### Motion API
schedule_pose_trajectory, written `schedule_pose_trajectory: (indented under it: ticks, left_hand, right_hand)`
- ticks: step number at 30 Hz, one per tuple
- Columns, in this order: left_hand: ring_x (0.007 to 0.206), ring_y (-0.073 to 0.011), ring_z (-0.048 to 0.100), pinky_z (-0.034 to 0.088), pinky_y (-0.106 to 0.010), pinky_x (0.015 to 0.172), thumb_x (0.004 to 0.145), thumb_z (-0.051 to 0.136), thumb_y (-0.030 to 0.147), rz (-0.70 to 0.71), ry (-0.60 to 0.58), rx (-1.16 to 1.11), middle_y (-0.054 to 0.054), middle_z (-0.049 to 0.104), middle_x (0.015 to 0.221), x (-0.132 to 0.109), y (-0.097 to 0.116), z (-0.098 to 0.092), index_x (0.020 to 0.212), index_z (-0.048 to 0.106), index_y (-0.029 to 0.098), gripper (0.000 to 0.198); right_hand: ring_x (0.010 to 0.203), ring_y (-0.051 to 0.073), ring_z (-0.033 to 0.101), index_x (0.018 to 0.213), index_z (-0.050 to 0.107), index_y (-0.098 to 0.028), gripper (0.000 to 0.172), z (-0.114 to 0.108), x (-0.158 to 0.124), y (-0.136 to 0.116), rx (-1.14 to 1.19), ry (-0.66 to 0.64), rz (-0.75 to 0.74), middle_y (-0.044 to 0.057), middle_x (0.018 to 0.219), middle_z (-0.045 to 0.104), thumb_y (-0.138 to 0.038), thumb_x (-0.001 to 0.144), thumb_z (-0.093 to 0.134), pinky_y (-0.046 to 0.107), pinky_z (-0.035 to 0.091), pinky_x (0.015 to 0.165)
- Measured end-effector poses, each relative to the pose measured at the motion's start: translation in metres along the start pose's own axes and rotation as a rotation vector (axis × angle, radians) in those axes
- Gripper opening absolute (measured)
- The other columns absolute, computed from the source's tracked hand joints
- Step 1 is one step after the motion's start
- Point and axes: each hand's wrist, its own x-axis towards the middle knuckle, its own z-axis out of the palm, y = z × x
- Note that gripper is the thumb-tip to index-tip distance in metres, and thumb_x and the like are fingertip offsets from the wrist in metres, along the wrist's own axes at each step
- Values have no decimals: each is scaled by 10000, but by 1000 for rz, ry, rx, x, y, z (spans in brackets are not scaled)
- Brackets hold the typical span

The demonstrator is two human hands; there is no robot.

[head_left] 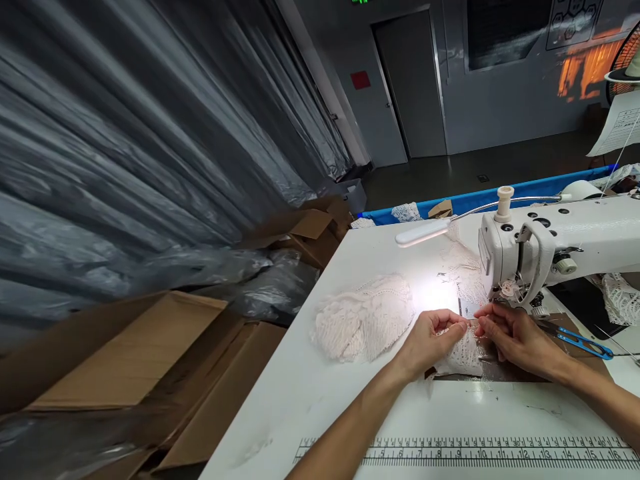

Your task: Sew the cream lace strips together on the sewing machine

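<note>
My left hand (433, 341) is closed in a pinch on the upper edge of a piece of white lace fabric (461, 360), which hangs down toward me over a brown plate (517, 370). Fingertips almost touching it, my right hand (515, 339) pinches at the same lace edge; the exact grip is partly hidden by the fingers. Both hands are just in front of the head of a white sewing machine (500, 257). More lace (465, 267) lies behind, beside the machine head. A bunched heap of pale lace (367, 317) rests on the table to the left.
Blue-handled thread snips (583, 341) lie right of my right hand. A lit lamp (423, 232) hangs over the white table (320, 393). A printed ruler scale (480, 457) runs along the front edge. Open cardboard boxes (130, 353) stand left of the table.
</note>
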Motion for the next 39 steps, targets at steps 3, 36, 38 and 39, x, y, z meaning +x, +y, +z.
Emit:
schedule_pose_trajectory:
  ticks: [3, 36, 38, 39]
  left_hand:
    - [675, -137, 519, 399, -271, 669, 769, 640, 452, 51, -40, 39, -24, 631, 697, 0, -1, 1, 754, 680, 143, 313]
    - [662, -123, 511, 405, -264, 620, 746, 593, 240, 107, -98, 78, -15, 614, 757, -3, -5, 3, 850, 627, 154, 139]
    - [700, -126, 543, 436, -280, 679, 730, 643, 230, 75, -136, 11, -10, 620, 771, -4, -3, 4, 928, 597, 153, 217]
    - [697, -124, 548, 442, -283, 684, 729, 663, 240, 60, -142, -16, -6, 618, 764, -5, -2, 4, 954, 584, 153, 254]
  right_hand:
    - [490, 100, 476, 979, 536, -171, 395, 0, 0, 0, 13, -33, -37, 7, 697, 570, -546, 891, 449, 239, 411, 443]
    - [497, 93, 399, 707, 475, -194, 258, 4, -1, 3, -31, 77, -34, -38, 557, 434, -426, 812, 519, 228, 331, 447]
    - [485, 89, 401, 715, 480, -193, 268, 4, -1, 4, -36, 87, -40, -40, 562, 434, -433, 825, 520, 229, 330, 441]
    - [481, 88, 400, 717, 482, -192, 270, 4, -1, 4, -42, 88, -48, -40, 562, 432, -435, 830, 519, 230, 329, 439]
